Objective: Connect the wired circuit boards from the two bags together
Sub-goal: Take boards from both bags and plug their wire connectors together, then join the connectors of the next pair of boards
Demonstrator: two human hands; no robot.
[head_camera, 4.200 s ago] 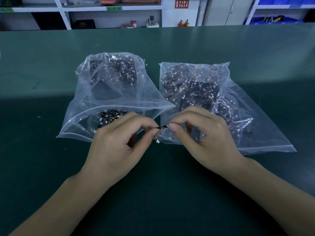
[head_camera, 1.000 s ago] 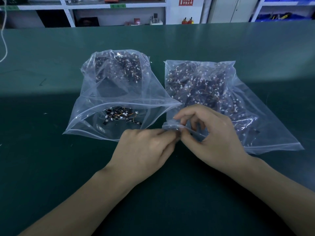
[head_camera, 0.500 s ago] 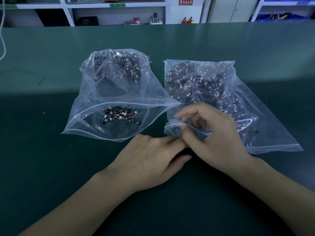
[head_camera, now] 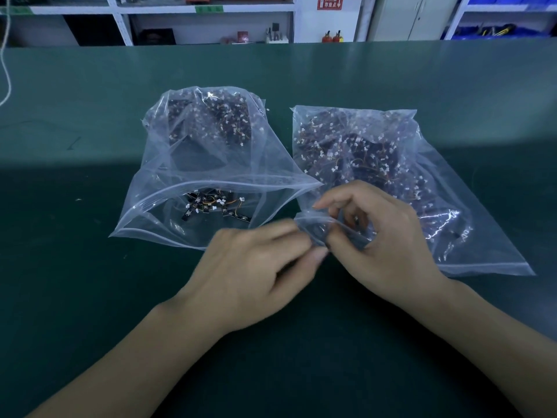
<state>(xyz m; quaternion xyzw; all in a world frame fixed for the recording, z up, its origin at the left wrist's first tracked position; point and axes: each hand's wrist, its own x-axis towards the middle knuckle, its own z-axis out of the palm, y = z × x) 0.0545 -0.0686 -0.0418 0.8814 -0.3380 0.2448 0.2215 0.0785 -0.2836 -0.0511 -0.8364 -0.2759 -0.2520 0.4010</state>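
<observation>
Two clear zip bags of small black circuit boards with orange wires and white plugs lie on the green table. The left bag [head_camera: 168, 188] gapes open toward me, with a few loose boards [head_camera: 215, 208] near its mouth. The right bag [head_camera: 437, 206] lies flat and is packed with boards. My right hand [head_camera: 382, 248] pinches the upper lip of the right bag's mouth at its near left corner and lifts it. My left hand [head_camera: 256, 267], blurred, meets the same corner, thumb and fingers closing on the lower lip. Neither hand holds a board.
The green table [head_camera: 90, 297] stretches wide to the left, to the right and toward me. A white cord [head_camera: 6, 70] hangs at the far left edge. Shelves and blue bins stand behind the table's far edge.
Earlier both hands pinched a wired board between them; that board is gone from my hands. Both hands have shifted to the right bag's mouth, and its upper lip now stands higher.
</observation>
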